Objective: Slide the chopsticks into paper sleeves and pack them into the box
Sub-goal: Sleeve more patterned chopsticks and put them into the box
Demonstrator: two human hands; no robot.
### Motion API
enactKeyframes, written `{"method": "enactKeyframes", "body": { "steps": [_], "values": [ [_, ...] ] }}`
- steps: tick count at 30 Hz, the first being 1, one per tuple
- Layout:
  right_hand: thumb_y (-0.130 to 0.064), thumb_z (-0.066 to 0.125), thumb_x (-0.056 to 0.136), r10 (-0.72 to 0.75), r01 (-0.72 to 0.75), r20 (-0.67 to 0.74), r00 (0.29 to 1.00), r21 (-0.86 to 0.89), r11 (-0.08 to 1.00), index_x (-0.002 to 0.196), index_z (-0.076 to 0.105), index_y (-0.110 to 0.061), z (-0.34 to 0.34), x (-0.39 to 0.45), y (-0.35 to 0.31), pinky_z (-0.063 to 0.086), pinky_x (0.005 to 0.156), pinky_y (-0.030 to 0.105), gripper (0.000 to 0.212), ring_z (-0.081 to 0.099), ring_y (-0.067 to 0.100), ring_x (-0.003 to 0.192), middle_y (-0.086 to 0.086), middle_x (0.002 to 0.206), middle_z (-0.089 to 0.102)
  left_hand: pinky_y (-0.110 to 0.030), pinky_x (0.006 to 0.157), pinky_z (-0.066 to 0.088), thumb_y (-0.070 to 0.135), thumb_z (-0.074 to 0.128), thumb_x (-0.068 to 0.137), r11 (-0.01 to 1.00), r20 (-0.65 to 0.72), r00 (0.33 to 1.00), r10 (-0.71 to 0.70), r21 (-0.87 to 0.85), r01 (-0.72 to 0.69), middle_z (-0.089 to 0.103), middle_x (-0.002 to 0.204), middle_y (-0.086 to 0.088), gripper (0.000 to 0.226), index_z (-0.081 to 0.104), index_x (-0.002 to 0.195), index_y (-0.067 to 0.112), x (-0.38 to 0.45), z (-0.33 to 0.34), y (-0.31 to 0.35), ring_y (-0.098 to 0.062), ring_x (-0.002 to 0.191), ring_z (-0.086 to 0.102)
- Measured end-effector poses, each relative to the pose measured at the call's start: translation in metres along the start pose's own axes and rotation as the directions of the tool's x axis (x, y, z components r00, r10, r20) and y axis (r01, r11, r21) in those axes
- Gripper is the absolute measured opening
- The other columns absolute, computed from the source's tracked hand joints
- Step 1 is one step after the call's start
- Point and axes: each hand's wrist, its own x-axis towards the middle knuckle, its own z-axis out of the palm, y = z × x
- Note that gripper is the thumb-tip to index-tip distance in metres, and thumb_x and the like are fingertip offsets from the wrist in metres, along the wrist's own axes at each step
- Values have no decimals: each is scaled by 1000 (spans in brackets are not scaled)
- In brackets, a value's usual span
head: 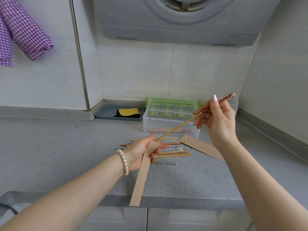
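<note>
Head view, and the action sits right in the middle: a chopstick (180, 125), bamboo with a red patterned top end, slants up to the right, its thin tip meeting the mouth of a brown paper sleeve (142, 172). The right hand (216, 117) pinches the chopstick near its decorated end, fingers curled round it, thumb raised. The left hand (141, 152) grips the sleeve near its top, fingers wrapped around it, and the sleeve's long tail hangs down past the edge of the grey counter (58, 147). A pearl bracelet (123, 161) circles the left wrist.

Just beneath the left hand lies a loose pile of chopsticks (173, 150), wooden and metal ones mixed, flat on the counter. Right of that pile, more empty sleeves (201, 147) lie flat, angled towards the right forearm.

Behind the pile stands the clear plastic box (160, 124), its lid tipped up at the back over a green insert (173, 107). Through its front wall one sleeved pair (170, 130) shows, lying along the bottom. Left of the box, a blue-grey tray (106, 112) holds a yellow and black cloth (128, 112). Above, against the tiled wall, hangs a grey appliance (180, 22), and a purple checked garment (21, 30) dangles at the upper left.
</note>
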Motion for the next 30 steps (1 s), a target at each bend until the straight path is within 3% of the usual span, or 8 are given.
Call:
{"method": "enactKeyframes", "body": {
  "steps": [4, 12, 17, 21, 24, 27, 30],
  "values": [
    [-23, 36, 99, -21, 21, 32, 999, 6, 1000, 75, 44, -7, 2, -3, -1, 43, 40, 25, 29, 56, 24, 41, 9, 61, 66, -24, 58, 33, 44, 29, 97, 999, -42, 999, 25, 34, -24, 46, 61, 2, 58, 66, 103, -1, 1, 0, -1, -9, 56, 36],
    [-47, 53, 77, -47, 50, 93, 995, -28, 998, 74, 44, -7, 6, -8, -3, 43, 40, 27, 41, 55, 28, 41, 9, 62, 65, -21, 55, 38, 39, 31, 98, 978, -119, 986, 114, 189, -90, 51, 67, -1, 52, 68, 100, 4, 4, 2, -5, -9, 58, 42],
    [-39, 47, 85, -34, 37, 65, 997, -45, 998, 74, 43, -8, 3, -5, -4, 41, 38, 25, 33, 53, 25, 39, 9, 60, 65, -24, 67, 44, 34, 28, 100, 942, -89, 983, 163, 310, -128, 61, 73, -2, 48, 68, 101, 7, -2, 7, -2, -12, 67, 53],
    [-24, 42, 98, 21, -17, 38, 999, -87, 996, 72, 44, -9, 1, 3, -2, 39, 37, 21, 31, 51, 22, 37, 9, 57, 63, -23, 67, 47, 35, 31, 99, 934, -72, 982, 176, 329, -143, 62, 74, -3, 47, 67, 99, 6, -3, 9, 1, -12, 67, 55],
    [-26, 42, 99, 46, -52, -62, 997, -109, 993, 69, 44, -10, -1, 7, 0, 33, 36, 18, 34, 46, 17, 35, 5, 51, 58, -26, 57, 51, 36, 40, 96, 963, -76, 988, 137, 242, -115, 59, 68, -4, 45, 66, 99, -1, -4, 9, 1, -13, 57, 55],
    [-30, 40, 100, 90, -113, -179, 980, -120, 986, 68, 46, -12, -5, 12, 4, 29, 39, 19, 37, 40, 12, 38, -2, 43, 49, -26, 46, 47, 37, 39, 97, 963, -107, 987, 117, 255, -86, 53, 59, -3, 45, 62, 84, 1, -6, 9, 0, -12, 46, 50],
    [-27, 36, 101, 160, -179, -134, 978, -144, 973, 68, 44, -13, -3, 15, 11, 37, 44, 26, 37, 39, 14, 41, -2, 43, 44, -25, 43, 45, 42, 37, 96, 967, -115, 989, 94, 247, -63, 51, 55, -4, 46, 55, 75, 4, -7, 12, 2, -12, 41, 47]
  ]
}}
